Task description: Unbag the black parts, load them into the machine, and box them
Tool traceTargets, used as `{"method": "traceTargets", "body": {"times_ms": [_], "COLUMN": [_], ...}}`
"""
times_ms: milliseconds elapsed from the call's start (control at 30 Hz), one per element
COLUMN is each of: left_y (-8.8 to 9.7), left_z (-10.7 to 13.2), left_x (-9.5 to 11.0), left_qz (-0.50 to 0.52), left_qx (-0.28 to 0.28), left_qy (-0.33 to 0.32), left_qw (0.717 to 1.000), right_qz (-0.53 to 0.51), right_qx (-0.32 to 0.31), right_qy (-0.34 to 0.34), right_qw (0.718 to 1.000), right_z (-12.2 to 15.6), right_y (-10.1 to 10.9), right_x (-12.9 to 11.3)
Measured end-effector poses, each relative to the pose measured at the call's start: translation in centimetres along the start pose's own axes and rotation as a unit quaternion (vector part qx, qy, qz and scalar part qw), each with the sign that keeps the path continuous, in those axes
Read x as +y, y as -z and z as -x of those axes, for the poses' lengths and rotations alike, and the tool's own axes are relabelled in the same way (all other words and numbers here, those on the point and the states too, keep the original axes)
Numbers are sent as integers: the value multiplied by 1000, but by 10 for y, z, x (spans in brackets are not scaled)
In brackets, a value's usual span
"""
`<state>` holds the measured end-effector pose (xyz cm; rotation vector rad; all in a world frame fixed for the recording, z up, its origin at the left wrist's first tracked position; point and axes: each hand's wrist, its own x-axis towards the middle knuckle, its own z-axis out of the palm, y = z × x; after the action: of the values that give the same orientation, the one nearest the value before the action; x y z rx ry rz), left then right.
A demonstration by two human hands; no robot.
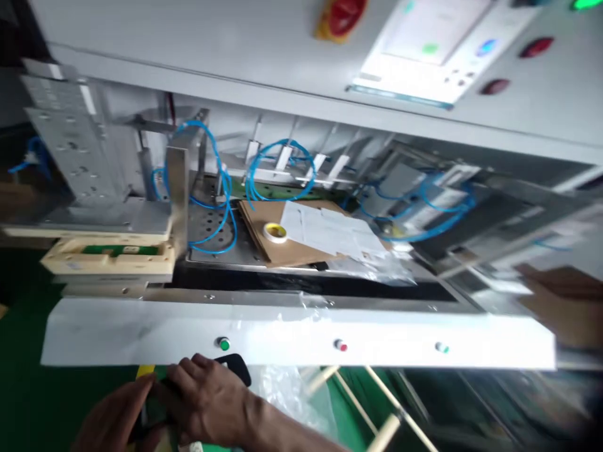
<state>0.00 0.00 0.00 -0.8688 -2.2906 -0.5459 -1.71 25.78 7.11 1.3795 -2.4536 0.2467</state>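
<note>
Both of my hands are close together at the bottom left, below the white front edge of a machine. My right hand (pixel 211 398) reaches in from the lower right with its fingers curled over something dark. Beside it, my left hand (pixel 115 411) is blurred, its fingers bent toward the same dark thing. What they hold is mostly covered by the fingers, and its kind cannot be made out. A black rounded corner (pixel 238 369) of some object shows just past my right hand. A yellow strip (pixel 145 370) shows behind the fingers.
A cream fixture (pixel 70 256) holding a green board sits under a metal press plate at left. Cardboard (pixel 259 220), white paper (pixel 330 229) and a tape roll (pixel 274 232) lie on the machine bed. Blue air hoses (pixel 230 188) loop above. Push buttons (pixel 224 344) line the front panel.
</note>
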Motion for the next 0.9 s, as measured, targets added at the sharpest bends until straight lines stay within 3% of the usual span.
{"method": "traceTargets", "body": {"times_ms": [67,167,233,300,367,467,633,767,900], "left_y": [-16,-40,-53,-62,-70,-81,-94,-100,-110], "left_z": [-26,-60,-82,-105,-127,-155,-173,-174,-176], "left_x": [20,54,72,83,88,89,96,109,115], "left_qz": [-3,7,11,15,1,-54,-59,-41,5], "left_qx": [-20,-29,-47,-53,-36,-4,-11,-35,-77], "left_qy": [-69,-104,-93,-53,-12,11,11,12,-25], "left_qw": [997,994,994,997,999,998,998,998,997], "right_qz": [19,45,62,74,94,151,166,159,158], "right_qx": [-9,16,76,167,243,239,175,197,223], "right_qy": [-39,-108,-160,-240,-338,-422,-428,-458,-458], "right_qw": [999,993,982,953,905,861,871,852,846], "right_z": [28,71,102,135,169,215,258,262,260], "right_y": [21,48,58,61,55,33,1,-7,-8], "right_x": [5,10,9,8,12,32,64,65,63]}}
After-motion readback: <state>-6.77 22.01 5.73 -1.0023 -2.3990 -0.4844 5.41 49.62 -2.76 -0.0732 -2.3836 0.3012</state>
